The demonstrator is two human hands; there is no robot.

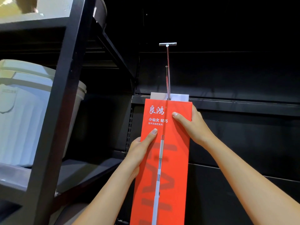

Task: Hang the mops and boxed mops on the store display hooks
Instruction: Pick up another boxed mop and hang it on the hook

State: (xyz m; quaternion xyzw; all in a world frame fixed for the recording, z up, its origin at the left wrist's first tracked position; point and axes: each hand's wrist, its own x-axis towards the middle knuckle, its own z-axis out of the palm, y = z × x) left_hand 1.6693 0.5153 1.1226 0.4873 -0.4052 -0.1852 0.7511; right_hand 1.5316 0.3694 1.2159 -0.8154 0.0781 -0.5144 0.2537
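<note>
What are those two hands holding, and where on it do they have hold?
A red boxed mop. The left hand grips its left edge, the right hand its right edge near the top, thumbs on the front.

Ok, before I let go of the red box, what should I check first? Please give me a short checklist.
1. Hook passes through the hole in the tab of the red box: ok.
2. Left hand holds the left edge, thumb on the front: ok.
3. Right hand holds the right edge, thumb on the front: ok.
4. Box pushed fully back along the hook: cannot tell.
5. White bucket at the left is apart from the box: ok.
</note>
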